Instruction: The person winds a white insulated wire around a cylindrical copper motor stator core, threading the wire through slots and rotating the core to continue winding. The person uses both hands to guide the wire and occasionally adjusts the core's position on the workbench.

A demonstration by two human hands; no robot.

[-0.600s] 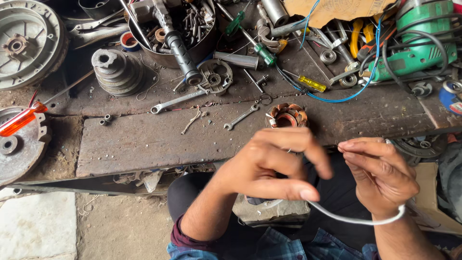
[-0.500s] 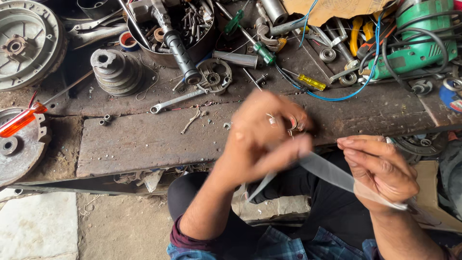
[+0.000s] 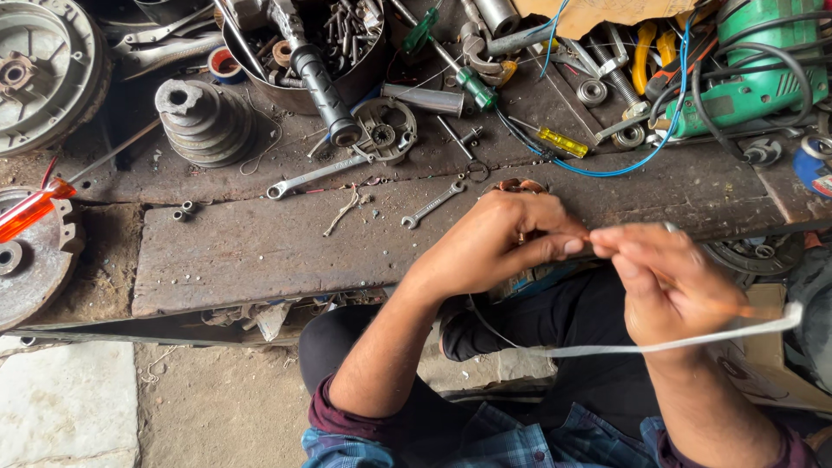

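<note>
A worn, oil-dark wooden bench (image 3: 260,251) spans the view. Far left lie a grey ribbed drum (image 3: 39,43) and an orange-handled tool (image 3: 30,212); next to them stands a stepped metal pulley (image 3: 204,121), dull and greasy. A slim steel spanner (image 3: 312,176) and a smaller one (image 3: 433,204) lie flat on the wood, below a dark bowl (image 3: 364,78) of bolts and rods.

At the middle, the left hand (image 3: 494,243) is closed in a pinch, thumb against forefinger, on the near end of a thin white strip (image 3: 607,351), right over a small copper-wound coil (image 3: 518,185) whose reddish rim just shows above the knuckles. The right hand (image 3: 672,286), touching the left at the fingertips, is also clenched on the strip, which loops down across the dark trousers and trails off to the right as a flat, pale, slightly glossy tape.

To do this well, I judge the strip should stay taut between the two pinches and lie flat, not twisted, with the coil held steady so each turn sits snug beside the windings.

Further right lie a yellow-handled screwdriver (image 3: 563,141), a blue wire (image 3: 624,165) in a loose curve, and a green power drill (image 3: 754,82) with a black cable.
</note>
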